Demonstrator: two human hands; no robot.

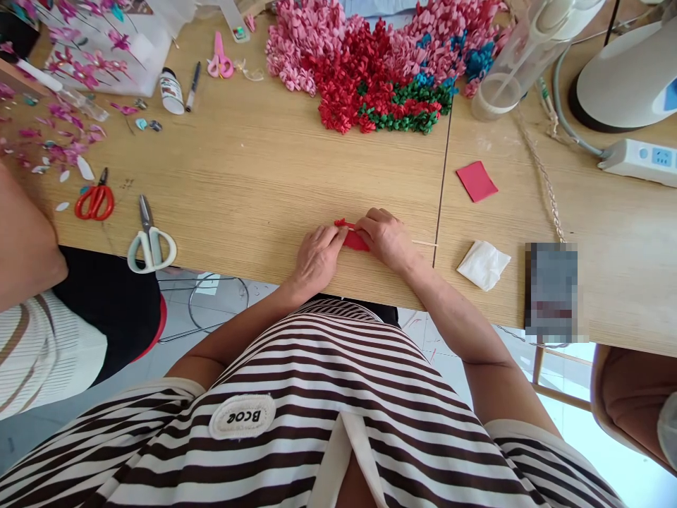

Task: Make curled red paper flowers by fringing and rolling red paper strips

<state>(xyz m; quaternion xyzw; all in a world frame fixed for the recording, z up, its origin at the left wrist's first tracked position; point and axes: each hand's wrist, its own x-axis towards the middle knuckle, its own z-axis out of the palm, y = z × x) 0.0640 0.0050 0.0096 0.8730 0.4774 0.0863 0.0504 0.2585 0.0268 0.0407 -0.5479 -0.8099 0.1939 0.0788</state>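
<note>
Head view: a strip of red paper (354,241) is being held between both hands, just above the near edge of the wooden tabletop (254,176). The left hand (317,261) is being kept narrow, closed on the left part of the paper. The right hand (386,240) is also being kept narrow, closed on the paper from the other side, almost touching the left hand. A thin wooden stick (424,243) is being gripped under the right hand, its end poking out to the right. How the paper sits on the stick cannot be told, as it is hidden by the fingers.

Around the hands, red-handled scissors (95,201) and white-handled scissors (151,243) are being left on the table to the left. Pink scissors (221,65), a glue bottle (172,90) and a black marker (193,86) are lying farther up. A large mass of curled paper (370,70) in red, pink, green and blue is being piled at the top edge, and pink paper flowers (89,67) are being scattered at upper left. To the right, a red paper square (477,180), a crumpled white tissue (484,264) and a power strip (637,161) are being shown. A co-worker's arm (24,233) is being seen at the left edge.
</note>
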